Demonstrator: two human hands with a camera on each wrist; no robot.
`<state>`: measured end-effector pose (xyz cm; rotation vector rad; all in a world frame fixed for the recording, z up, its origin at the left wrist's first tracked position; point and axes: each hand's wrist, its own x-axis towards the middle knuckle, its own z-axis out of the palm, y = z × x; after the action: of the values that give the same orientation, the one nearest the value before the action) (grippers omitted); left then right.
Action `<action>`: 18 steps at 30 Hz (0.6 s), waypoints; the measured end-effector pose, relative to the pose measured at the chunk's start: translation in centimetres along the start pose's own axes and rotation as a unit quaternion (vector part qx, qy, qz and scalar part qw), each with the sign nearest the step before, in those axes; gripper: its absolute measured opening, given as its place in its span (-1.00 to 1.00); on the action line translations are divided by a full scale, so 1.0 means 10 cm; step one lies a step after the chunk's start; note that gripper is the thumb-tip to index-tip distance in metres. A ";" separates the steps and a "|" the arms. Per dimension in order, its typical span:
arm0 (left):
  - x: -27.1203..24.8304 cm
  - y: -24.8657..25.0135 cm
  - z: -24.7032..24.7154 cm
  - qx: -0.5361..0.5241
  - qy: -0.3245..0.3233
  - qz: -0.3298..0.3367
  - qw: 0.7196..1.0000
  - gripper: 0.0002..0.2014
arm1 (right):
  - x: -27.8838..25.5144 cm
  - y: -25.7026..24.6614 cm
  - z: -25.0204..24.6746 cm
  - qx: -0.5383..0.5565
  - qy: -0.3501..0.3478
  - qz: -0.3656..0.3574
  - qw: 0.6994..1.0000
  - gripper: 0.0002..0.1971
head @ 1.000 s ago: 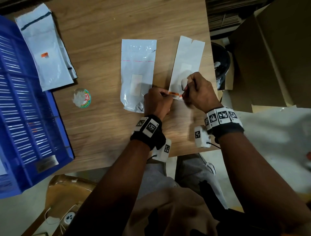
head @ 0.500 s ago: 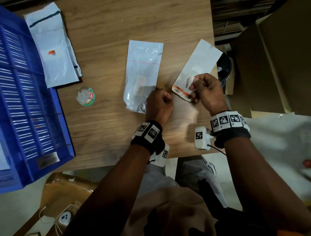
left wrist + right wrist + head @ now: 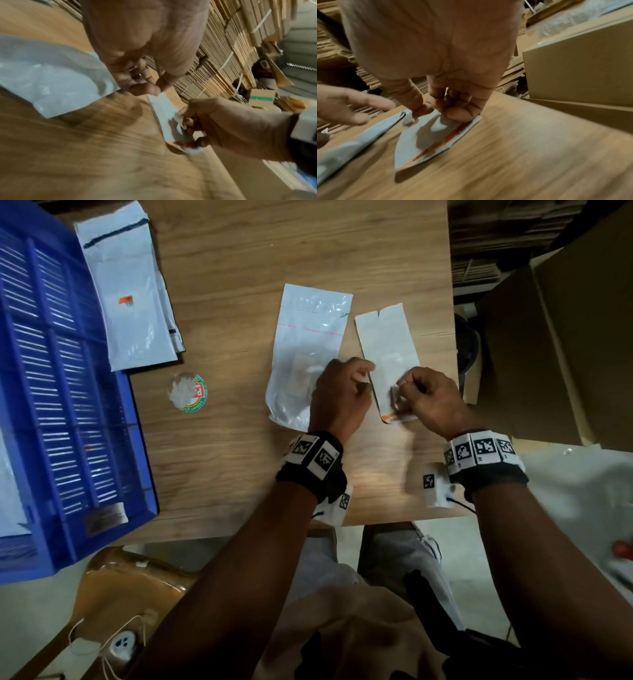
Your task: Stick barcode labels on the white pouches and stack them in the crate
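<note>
Hands work side by side near the bench's (image 3: 222,474) front edge: the right hand (image 3: 430,402) has curled fingers pinching the label sheet (image 3: 388,350), which lies flat just right of a white pouch (image 3: 308,344). The left hand (image 3: 340,395) hovers over that pouch's right edge, thumb and forefinger pressed together; whether they grip a label is unclear. Labelled pouches (image 3: 126,302) lie far left, overlapping the blue crate (image 3: 61,392).

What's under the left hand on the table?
The left hand is over the lower right corner of the white pouch on the table. That corner is hidden; contact can't be told.
</note>
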<state>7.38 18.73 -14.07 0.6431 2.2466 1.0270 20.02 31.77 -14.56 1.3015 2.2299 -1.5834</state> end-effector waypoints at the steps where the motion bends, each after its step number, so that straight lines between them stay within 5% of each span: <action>1: 0.02 0.01 0.03 0.029 -0.032 0.018 0.999 -0.64 | 0.00 0.02 -0.02 -0.024 -0.006 -0.015 1.000 -0.83; 5: 0.10 -0.01 0.16 0.149 -0.128 0.061 0.979 -0.55 | 0.00 0.06 -0.08 -0.054 -0.023 -0.049 0.997 -0.83; 9: 0.21 -0.06 0.21 0.224 -0.134 0.085 0.962 -0.51 | -0.01 0.13 -0.10 0.052 -0.032 -0.029 0.998 -0.82; 18: 0.31 -0.08 0.11 0.158 -0.115 0.107 0.975 -0.64 | -0.21 0.26 0.04 0.132 0.145 -0.011 0.981 -0.89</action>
<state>5.77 20.71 -16.23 1.1018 2.1841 0.6514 22.98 30.50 -15.55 1.6806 2.2546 -1.8561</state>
